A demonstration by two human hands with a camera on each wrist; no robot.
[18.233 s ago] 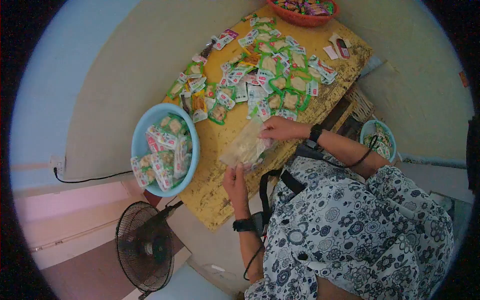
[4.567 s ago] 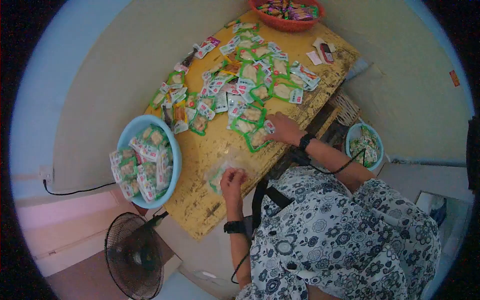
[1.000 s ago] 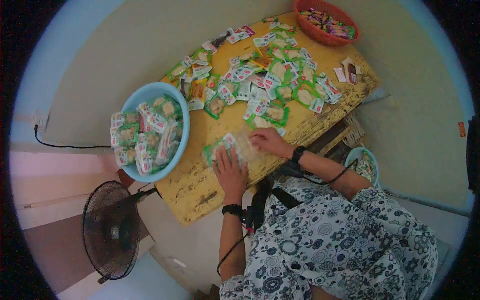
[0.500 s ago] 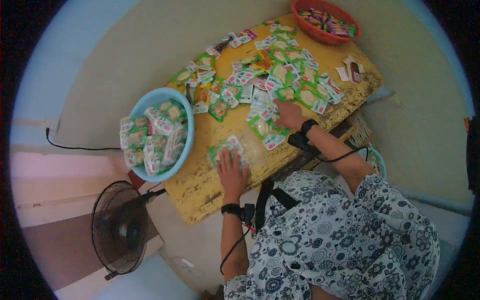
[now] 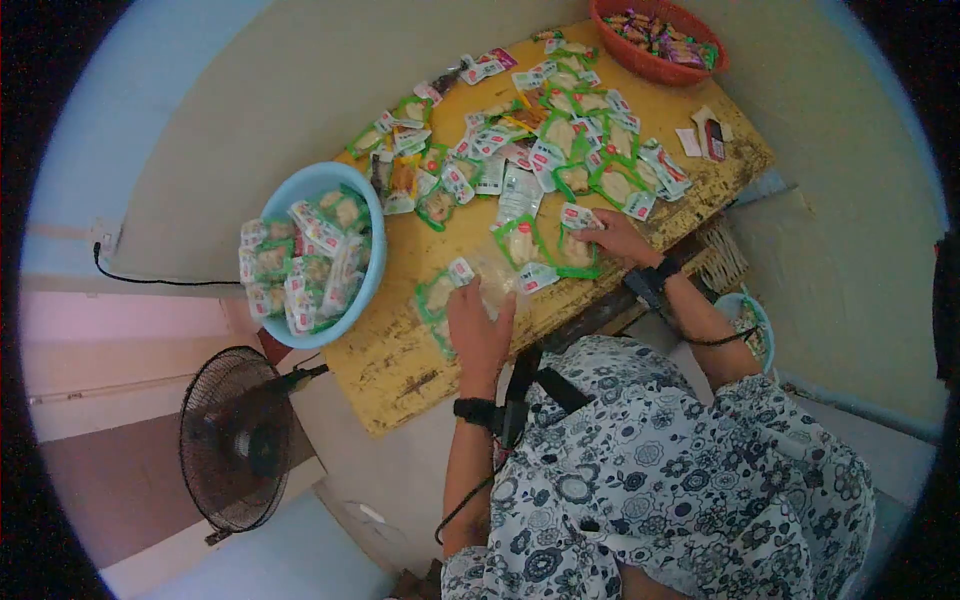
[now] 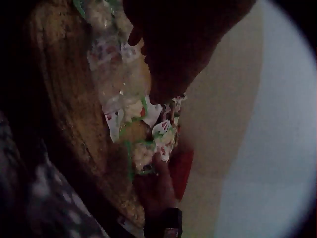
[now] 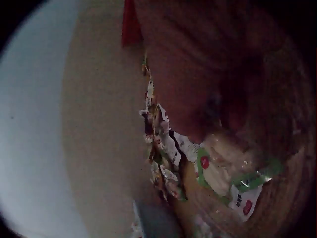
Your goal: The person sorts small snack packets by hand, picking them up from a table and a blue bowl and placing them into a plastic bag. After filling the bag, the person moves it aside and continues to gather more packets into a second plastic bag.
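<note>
Head view from above of a person in a floral top, seated at a worn yellow surface (image 5: 415, 375). The left grip (image 5: 480, 325) lies flat with straight fingers near the surface's near edge. It presses down on a clear bag (image 5: 440, 297) with green-edged packets in it and clasps nothing. The right grip (image 5: 618, 238) rests just beyond it, with open, spread fingers on two green snack packets (image 5: 575, 255), touching them rather than pinching them. More packets of the same kind are strewn across the far half of the surface. Others fill a blue basin (image 5: 322, 180) at the left edge. A red basket (image 5: 640, 62) of wrapped sweets sits at the far corner.

To do this step well, the left palm should probably keep the bag pinned so that it cannot slide. The right fingers should drag the packets flat along the surface towards it, a few at a time, so that none slips over the edge.

Each packet carries a small red and white label, seen closest in the right wrist view (image 7: 204, 162). The writing on it is too small and blurred to read.
</note>
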